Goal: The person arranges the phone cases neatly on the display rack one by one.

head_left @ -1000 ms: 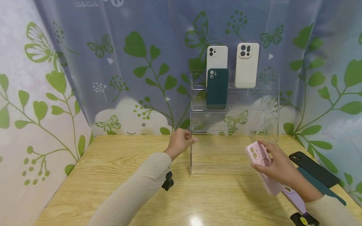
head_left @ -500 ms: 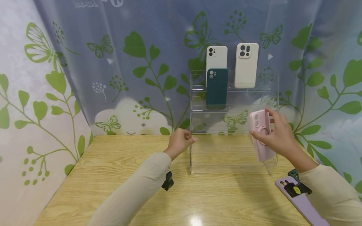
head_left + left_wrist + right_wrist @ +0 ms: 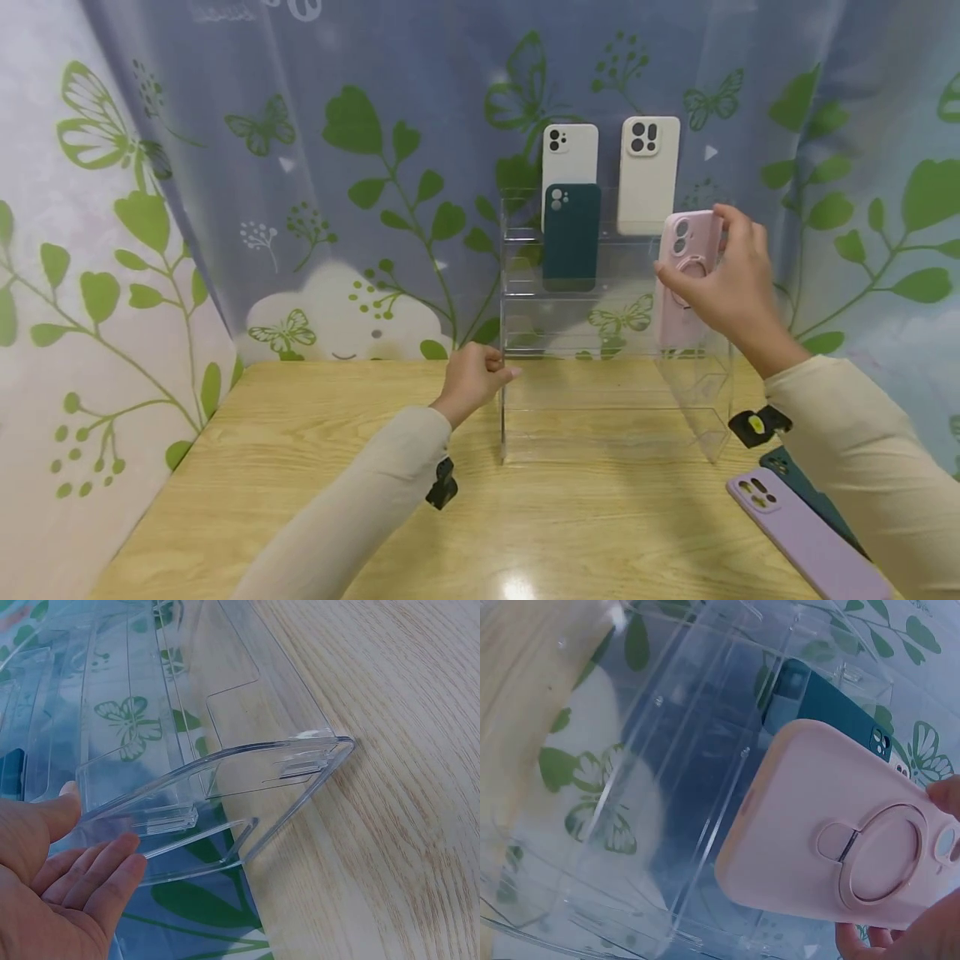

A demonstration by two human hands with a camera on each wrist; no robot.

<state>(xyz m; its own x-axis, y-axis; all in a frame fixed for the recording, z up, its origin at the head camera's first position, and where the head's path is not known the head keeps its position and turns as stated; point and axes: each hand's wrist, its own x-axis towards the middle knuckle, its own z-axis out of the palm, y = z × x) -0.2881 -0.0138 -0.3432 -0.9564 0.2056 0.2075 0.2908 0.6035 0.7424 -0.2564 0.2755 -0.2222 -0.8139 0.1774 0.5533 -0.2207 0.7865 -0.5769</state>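
My right hand [image 3: 738, 287] holds a pink phone case [image 3: 678, 321] by its upper edges, thumb on one side and fingers on the other. The case has a round ring on its back and overlaps the right part of a clear acrylic display rack [image 3: 300, 742]. At the rack's left side, my left hand [image 3: 471, 379] pinches the side panel between thumb and fingers. On the rack's upper tiers stand a white phone case [image 3: 573, 158], a cream phone case [image 3: 648, 183] and, one tier lower, a teal phone case [image 3: 572, 242].
A lilac phone case [image 3: 802, 525] lies on the wooden table [image 3: 337, 492] at the front right. Partly under it is a dark teal case [image 3: 810, 492], with the right sleeve [image 3: 862, 450] over part of it. A patterned curtain [image 3: 420, 167] hangs behind the rack.
My right hand has lifted the pink phone case from low at the rack's right front up to its second tier. My left hand has stayed at the side panel.
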